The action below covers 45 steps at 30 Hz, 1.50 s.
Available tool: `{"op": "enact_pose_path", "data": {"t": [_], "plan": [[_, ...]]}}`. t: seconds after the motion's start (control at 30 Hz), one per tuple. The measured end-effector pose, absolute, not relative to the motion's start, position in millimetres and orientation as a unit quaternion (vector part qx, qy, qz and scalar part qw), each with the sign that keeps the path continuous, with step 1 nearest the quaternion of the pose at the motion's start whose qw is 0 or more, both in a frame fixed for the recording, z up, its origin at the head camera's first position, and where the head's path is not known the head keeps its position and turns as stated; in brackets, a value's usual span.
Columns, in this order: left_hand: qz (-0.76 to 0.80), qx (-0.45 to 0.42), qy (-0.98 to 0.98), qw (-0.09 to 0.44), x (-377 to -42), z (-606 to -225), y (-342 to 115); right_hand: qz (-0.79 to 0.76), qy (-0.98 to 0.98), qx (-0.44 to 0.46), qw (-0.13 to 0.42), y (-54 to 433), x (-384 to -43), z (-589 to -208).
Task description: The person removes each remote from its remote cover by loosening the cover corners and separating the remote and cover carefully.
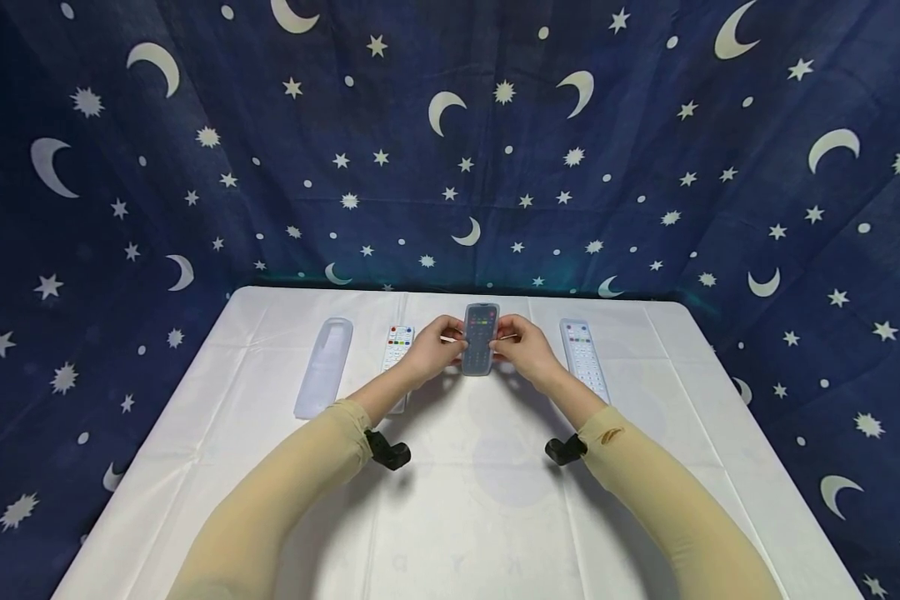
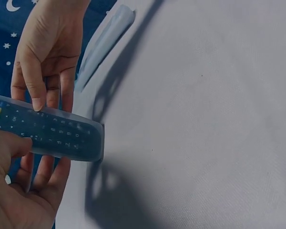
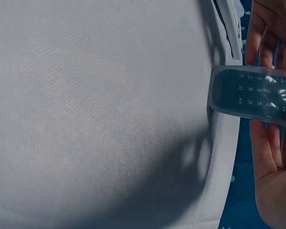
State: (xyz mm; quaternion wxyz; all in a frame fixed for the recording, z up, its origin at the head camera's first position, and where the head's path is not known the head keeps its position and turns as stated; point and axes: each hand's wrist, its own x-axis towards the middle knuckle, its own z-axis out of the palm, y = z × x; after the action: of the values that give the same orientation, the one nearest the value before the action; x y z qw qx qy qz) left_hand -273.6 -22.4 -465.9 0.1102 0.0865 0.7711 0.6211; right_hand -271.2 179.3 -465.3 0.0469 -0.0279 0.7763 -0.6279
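Note:
A dark remote control [image 1: 479,340] in a translucent cover is held between both hands over the far part of the table. My left hand [image 1: 436,348] grips its left edge, thumb on the front and fingers behind. My right hand [image 1: 526,350] pinches the opposite edge the same way. In the left wrist view the remote control [image 2: 62,131] has its lower end close to the tabletop; whether it touches I cannot tell. The right wrist view shows the cover [image 3: 219,93] reaching past the remote's end, with glare on the buttons.
A white remote control [image 1: 397,346] lies left of the hands, partly hidden by the left forearm. Farther left lies an empty translucent cover [image 1: 324,367]. Another white remote control [image 1: 583,358], seemingly covered, lies to the right. A starry curtain [image 1: 480,167] hangs behind the white table [image 1: 465,517].

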Motion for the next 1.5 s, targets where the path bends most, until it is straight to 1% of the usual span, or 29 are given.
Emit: {"op": "enact_pose_path", "data": {"t": [0.1,0.2,0.33,0.43,0.57,0.7,0.83,1.1,1.23,1.4,1.5], "plan": [[0.633,0.059,0.762,0.124,-272.5,-463.5,-24.2,-0.629,0.776,-0.027,0.049,179.2,-270.3,-465.1],[0.646,0.019,0.747,0.152,-271.8,-460.3,-26.7,-0.632,0.773,-0.028,0.049,178.6,-269.4,-464.9],[0.663,-0.038,0.714,0.222,-270.6,-454.1,-30.3,-0.631,0.774,-0.029,0.046,178.8,-268.9,-465.6],[0.678,-0.065,0.678,0.275,-271.2,-451.1,-31.8,-0.625,0.778,-0.031,0.044,179.2,-268.3,-466.0],[0.700,-0.079,0.636,0.315,-271.6,-448.4,-32.4,-0.621,0.782,-0.034,0.041,179.0,-267.0,-466.0],[0.722,-0.089,0.603,0.327,-271.0,-446.8,-32.8,-0.620,0.782,-0.040,0.036,177.8,-264.9,-466.7],[0.738,-0.092,0.583,0.328,-270.8,-446.7,-33.2,-0.614,0.788,-0.048,0.026,176.9,-262.1,-467.7],[0.750,-0.087,0.573,0.320,-269.9,-442.7,-32.2,-0.577,0.812,-0.085,-0.019,180.3,-257.7,-466.9],[0.756,-0.092,0.564,0.320,-270.3,-440.1,-31.9,-0.568,0.818,-0.090,-0.034,182.0,-255.2,-466.8],[0.760,-0.074,0.560,0.323,-270.9,-439.1,-33.0,-0.582,0.807,-0.092,-0.036,184.2,-250.2,-467.5],[0.760,-0.062,0.565,0.314,-270.5,-440.9,-34.1,-0.586,0.804,-0.097,-0.025,186.3,-248.3,-468.9]]}}
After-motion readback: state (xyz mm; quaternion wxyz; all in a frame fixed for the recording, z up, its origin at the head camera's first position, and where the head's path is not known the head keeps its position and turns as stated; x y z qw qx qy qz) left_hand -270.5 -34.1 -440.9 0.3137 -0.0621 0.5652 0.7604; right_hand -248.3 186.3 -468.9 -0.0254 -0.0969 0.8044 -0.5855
